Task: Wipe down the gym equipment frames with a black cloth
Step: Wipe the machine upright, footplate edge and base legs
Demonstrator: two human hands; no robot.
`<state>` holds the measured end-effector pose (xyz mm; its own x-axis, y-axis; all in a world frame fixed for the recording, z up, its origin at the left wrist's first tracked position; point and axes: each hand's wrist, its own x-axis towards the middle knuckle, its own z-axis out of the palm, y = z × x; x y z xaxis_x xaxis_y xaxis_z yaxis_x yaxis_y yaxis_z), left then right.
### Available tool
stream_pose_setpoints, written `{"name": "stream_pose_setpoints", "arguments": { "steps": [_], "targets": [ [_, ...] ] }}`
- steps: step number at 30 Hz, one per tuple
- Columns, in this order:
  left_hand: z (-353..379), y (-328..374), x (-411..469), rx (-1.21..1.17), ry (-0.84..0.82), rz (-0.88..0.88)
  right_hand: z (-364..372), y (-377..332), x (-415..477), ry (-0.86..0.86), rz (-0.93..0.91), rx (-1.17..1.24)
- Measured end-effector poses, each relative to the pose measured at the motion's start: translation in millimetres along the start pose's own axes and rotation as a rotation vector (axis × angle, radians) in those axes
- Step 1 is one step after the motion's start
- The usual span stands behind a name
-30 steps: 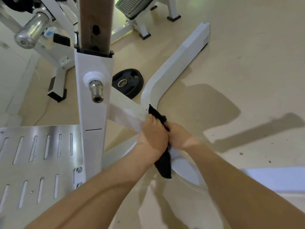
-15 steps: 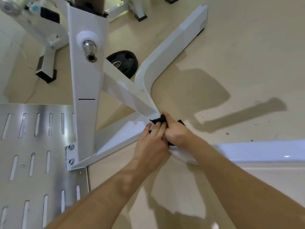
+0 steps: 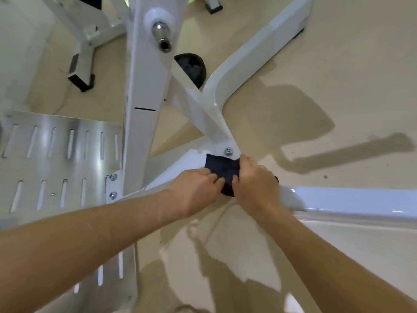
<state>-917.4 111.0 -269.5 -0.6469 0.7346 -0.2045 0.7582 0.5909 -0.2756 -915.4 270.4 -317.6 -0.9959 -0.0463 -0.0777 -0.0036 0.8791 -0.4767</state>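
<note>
place: indoor gym
frame: white steel machine frame (image 3: 144, 91), bolted tube legs
loading: chrome plate peg (image 3: 162, 36) on it; black weight plate (image 3: 191, 66) lying behind
platform: slotted metal footplate (image 3: 56, 159)
neighbour: second white machine leg (image 3: 81, 73), black rubber foot
floor: smooth beige floor (image 3: 338, 64)

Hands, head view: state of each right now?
Left hand: closed, fingers pinching the black cloth.
Right hand: closed, gripping the same cloth against the white frame.
</note>
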Motion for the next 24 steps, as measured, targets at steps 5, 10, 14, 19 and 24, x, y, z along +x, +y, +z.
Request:
{"name": "stream_pose_setpoints", "arguments": {
  "steps": [5, 10, 14, 19, 24],
  "targets": [
    [-56.0, -11.7, -29.6, -0.038, -0.374, -0.068, 1.5, -5.4, 15.8, 0.096, -0.157, 0.092],
    [-29.3, -19.8, -96.3, -0.569, -0.048, -0.478, -7.3, -66.0, 2.7, -0.589, -0.166, 0.690],
    [-12.8, -33.3, -146.4, -1.189, 0.385, -0.966, -5.8, -119.9, -13.9, -1.054, -0.187, 1.004],
    [-1.6, -71.3, -181.9, -1.478, 0.536, -1.158, 6.3, -202.7, -32.4, -0.459, -0.124, 0.889],
    [1.7, -127.1, -176.1, -1.335, 0.887, -1.171, -28.4, -255.9, -8.5, 0.338, -0.717, 0.023]
  ]
}}
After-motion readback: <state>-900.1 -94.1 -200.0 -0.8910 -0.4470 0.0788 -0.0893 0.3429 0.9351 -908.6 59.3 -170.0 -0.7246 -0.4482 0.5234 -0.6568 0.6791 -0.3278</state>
